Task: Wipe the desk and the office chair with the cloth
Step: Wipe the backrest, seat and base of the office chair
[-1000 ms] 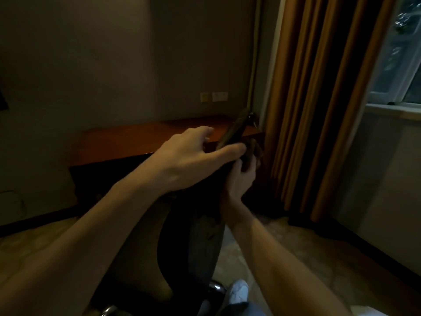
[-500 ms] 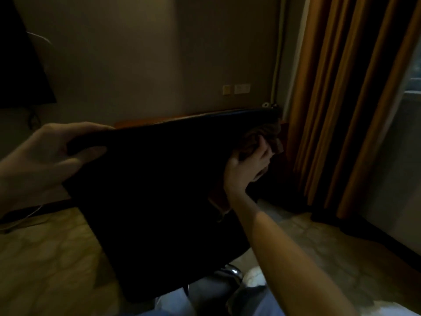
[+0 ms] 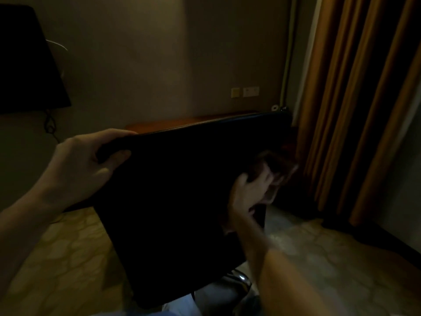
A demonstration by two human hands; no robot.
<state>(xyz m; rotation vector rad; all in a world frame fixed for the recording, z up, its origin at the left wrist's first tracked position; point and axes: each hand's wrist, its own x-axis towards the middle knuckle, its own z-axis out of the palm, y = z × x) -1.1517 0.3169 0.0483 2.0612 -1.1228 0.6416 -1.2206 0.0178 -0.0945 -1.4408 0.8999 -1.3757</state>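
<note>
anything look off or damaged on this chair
Nothing stands out: the left hand grips the top corner of the chair back, the right hand holds the cloth against its right edge. Dim light would hide small marks.

Dim, warm-toned light, heavy motion blur on the right hand (image 3: 252,192) (wide-angle bending at edges)

Black office chair (image 3: 182,190), reddish-brown desk (image 3: 182,121), orange curtain (image 3: 355,87), mottled beige floor (image 3: 68,258)

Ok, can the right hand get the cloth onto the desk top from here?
Probably not directly. The right hand holds the cloth against the back of the office chair, which stands between it and the desk; only a strip of desk shows above it.
</note>
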